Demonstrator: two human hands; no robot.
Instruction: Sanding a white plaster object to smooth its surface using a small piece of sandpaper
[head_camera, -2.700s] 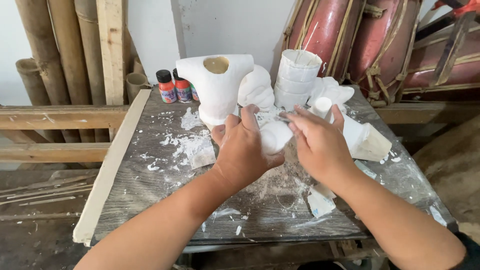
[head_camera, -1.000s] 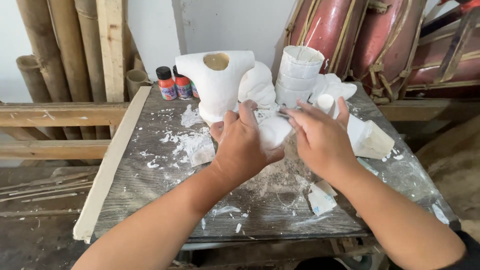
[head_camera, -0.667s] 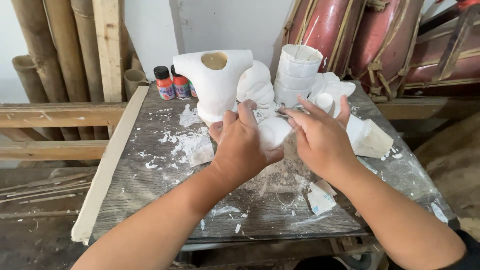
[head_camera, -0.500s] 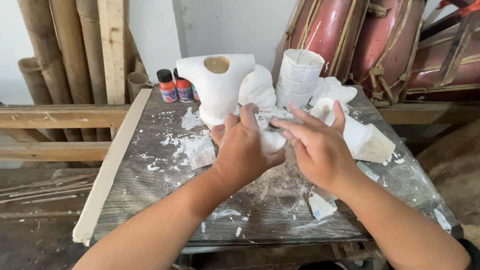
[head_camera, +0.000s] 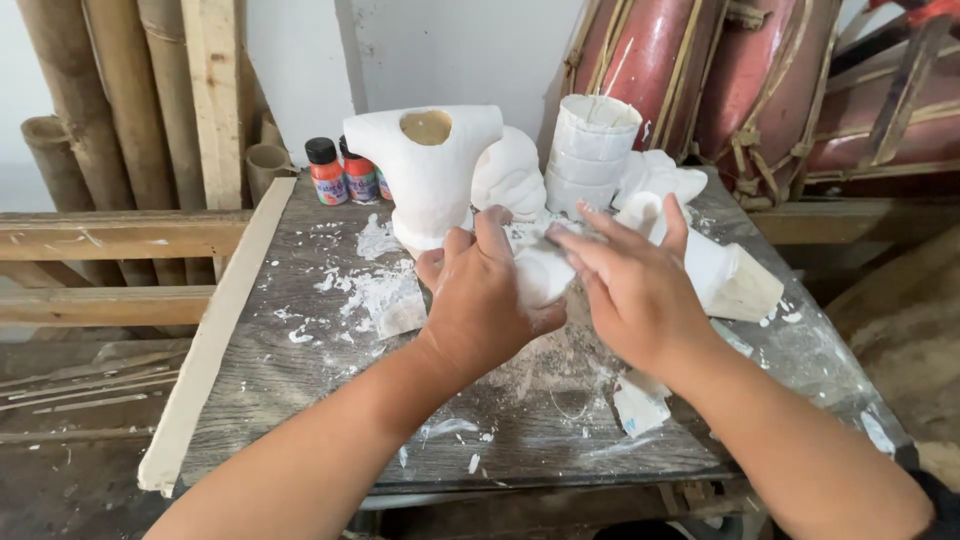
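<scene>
Left hand: the left hand (head_camera: 487, 300) sits at the centre of the frame, fingers curled and clamped around the small white plaster piece (head_camera: 543, 274), thumb on its lower edge.
Right hand: the right hand (head_camera: 635, 290) sits just right of centre, fingers stretched out flat, fingertips (head_camera: 562, 240) pressed on the top of the same piece. The two hands are close together, meeting on it.
Held piece: the small white plaster piece is held just above the tabletop at mid-frame, mostly covered by both hands; its shape cannot be told.
Work surface: a grey weathered wooden table (head_camera: 300, 370) fills the lower middle of the frame, covered with white plaster crumbs and dust (head_camera: 375, 290) left of the hands.
Behind the hands: a large white plaster mould with a round tan opening (head_camera: 425, 165) stands upright at upper centre, and a stack of white plaster cups (head_camera: 590, 150) stands to its right.
Right of the hands: a white tapered plaster block (head_camera: 735, 280) lies on its side near the right wrist.
Upper left: small paint bottles with black caps (head_camera: 340, 172) stand at the table's back edge, beside bamboo poles (head_camera: 90, 110).
Upper right: red drums with rope lacing (head_camera: 700, 70) lean behind the table.
Lower centre: a small white plaster fragment (head_camera: 638, 405) lies under the right forearm.
</scene>
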